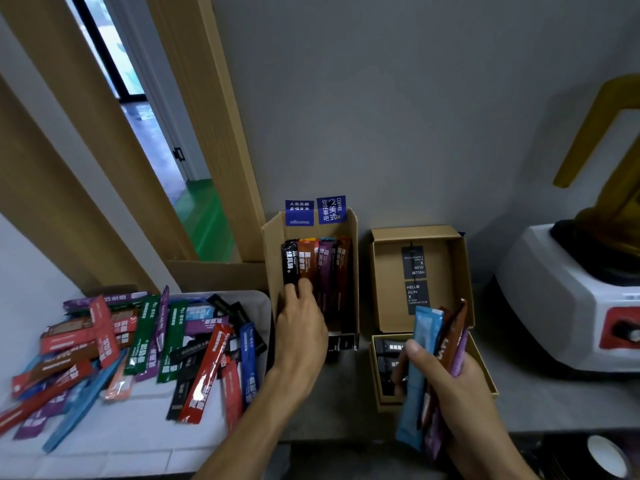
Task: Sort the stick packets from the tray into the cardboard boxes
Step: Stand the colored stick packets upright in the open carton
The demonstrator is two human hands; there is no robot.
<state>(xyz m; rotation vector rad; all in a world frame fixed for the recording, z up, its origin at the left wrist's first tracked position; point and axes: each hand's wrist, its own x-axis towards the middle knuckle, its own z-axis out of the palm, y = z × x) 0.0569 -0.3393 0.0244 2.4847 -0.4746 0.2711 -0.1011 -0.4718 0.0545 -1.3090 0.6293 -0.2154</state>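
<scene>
Head view: the left hand (301, 327) covers the near ends of the packets (325, 268) in the tall box (354, 271), so whether it pinches or only touches them cannot be told. The right hand (450, 382) and the bundle (424, 341) it grips hide most of the low box (388, 299). Boxed packets lie side by side, long axes running toward the wall; the bundle fans out the same way, and the pile (145, 341) on the tray (259, 303) criss-crosses, blurred and cut off at left.
</scene>
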